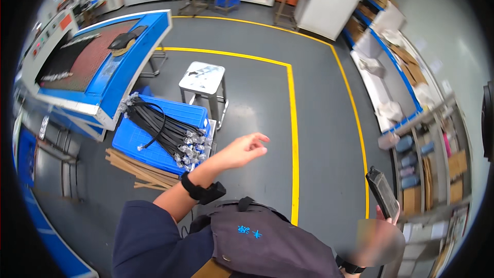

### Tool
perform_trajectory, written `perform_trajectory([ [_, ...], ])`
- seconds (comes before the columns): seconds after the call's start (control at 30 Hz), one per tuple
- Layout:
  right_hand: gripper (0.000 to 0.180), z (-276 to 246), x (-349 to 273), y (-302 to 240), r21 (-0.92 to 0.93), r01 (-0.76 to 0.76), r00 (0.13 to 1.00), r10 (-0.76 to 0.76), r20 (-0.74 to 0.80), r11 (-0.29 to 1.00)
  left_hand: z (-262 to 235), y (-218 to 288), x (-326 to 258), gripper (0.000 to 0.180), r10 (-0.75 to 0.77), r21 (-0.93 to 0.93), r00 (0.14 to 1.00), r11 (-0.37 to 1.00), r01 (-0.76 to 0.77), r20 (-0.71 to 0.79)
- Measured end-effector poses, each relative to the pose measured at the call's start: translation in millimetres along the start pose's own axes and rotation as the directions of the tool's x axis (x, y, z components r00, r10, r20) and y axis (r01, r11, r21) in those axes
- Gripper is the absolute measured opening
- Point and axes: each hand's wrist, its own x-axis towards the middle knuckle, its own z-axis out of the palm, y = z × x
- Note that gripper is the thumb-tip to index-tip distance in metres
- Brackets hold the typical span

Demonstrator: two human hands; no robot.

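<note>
Handheld device [384, 194], dark, flat and framed, is at the lower right, held well out to the side above the floor [329, 175]. Its lower end is in the right hand [386, 214], whose grip is closed about it as far as the visible fingers show; a blurred patch covers much of that hand and wrist.

The left hand [244, 151] is empty, its grip loosely spread with the fingers a little bent, over the grey floor. A dark strap [201, 190] with a black block circles the left wrist. Just beyond and to the left of this forearm, a bundle of black cables [157, 123] lies across a blue box [177, 110], many cable ends wrapped in clear plastic. Cardboard strips [139, 167] show along the box's near side.

Behind the box stands a white-topped stool [201, 77], and to its left a blue machine [126, 64] with a reddish belt. Yellow lines [294, 139] mark the floor. At the right, a shelf [429, 159] holds blue items and cardboard.
</note>
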Motion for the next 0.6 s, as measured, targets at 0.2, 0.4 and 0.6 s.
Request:
perform_trajectory([
  [0.2,0.09,104.7,201.9,95.4,0.114,-0.085,0.926,0.036,0.375,0.99,-54.4,11.3,38.3,0.028,-0.102,-0.108,0.874,0.993,0.058,-0.475],
  [0.4,0.089,278.0,323.7,171.0,0.306,-0.251,0.802,0.02,0.598,0.918,-104.7,-16.1,88.9,0.024,-0.197,-0.22,0.634,0.974,0.042,-0.748],
  [0.6,0.086,413.0,445.9,214.5,0.377,-0.225,0.758,-0.082,0.647,0.898,-206.5,-24.7,224.1,0.019,-0.127,-0.133,0.559,0.991,0.029,-0.819],
])
